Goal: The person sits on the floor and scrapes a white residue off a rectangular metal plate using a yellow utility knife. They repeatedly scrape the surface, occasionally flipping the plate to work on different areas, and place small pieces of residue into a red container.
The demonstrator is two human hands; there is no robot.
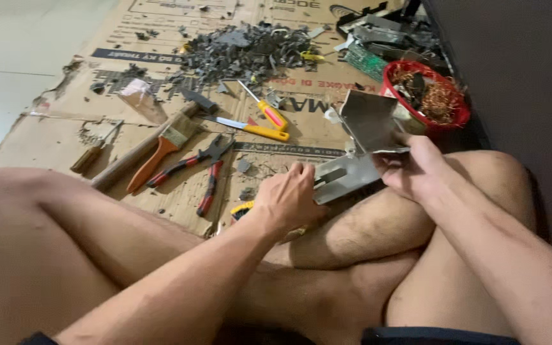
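Both hands grip one bent sheet-metal bracket, held above the person's crossed legs at centre frame. The right hand is closed on the bracket's upper folded plate, thumb on top; the left hand is closed on its lower slotted end, at about 8 o'clock from the right hand. The upper plate stands folded up from the lower one, so the piece appears partly bent open but not yet separated. At 1 o'clock from the bracket sits a red bowl holding copper wire, which suggests some material is already salvaged and sorted. At 11 o'clock lies a heap of grey broken fragments on flattened cardboard, with a green circuit board beside it. At 9 to 10 o'clock, tools lie unused: two yellow-handled screwdrivers, red-handled pliers, an orange-handled paintbrush and a wooden-handled hammer. Judged from these piles, the dismantling looks well advanced, with this bracket remaining in hand.
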